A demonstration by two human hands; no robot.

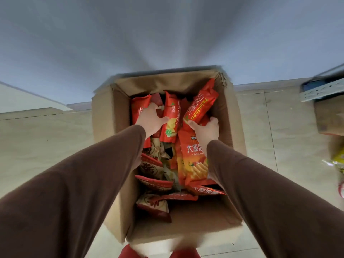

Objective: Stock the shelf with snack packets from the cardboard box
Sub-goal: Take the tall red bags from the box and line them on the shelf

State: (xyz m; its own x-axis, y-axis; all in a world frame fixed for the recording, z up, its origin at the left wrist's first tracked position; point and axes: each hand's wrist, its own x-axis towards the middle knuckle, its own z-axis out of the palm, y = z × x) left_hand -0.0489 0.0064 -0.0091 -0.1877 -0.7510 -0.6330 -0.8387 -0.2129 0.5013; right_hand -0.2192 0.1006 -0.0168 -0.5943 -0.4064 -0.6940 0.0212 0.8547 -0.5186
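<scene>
An open cardboard box (109, 116) stands on the floor below me, holding several red and orange snack packets. My left hand (149, 119) reaches into its far left part, fingers spread over a red packet (139, 112), thumb against an upright red packet (170, 120). My right hand (205, 130) grips the lower end of a tilted red packet (202, 103) that sticks up toward the box's far right corner. A large orange packet (193, 162) lies under my right wrist. The shelf is barely in view.
Pale tiled floor (46, 146) surrounds the box. A grey wall (149, 34) rises beyond it. At the right edge are a metal shelf rail (322, 90), another cardboard box (329, 118) and a yellow packet (338, 161). Red shoes (130, 253) show at the bottom.
</scene>
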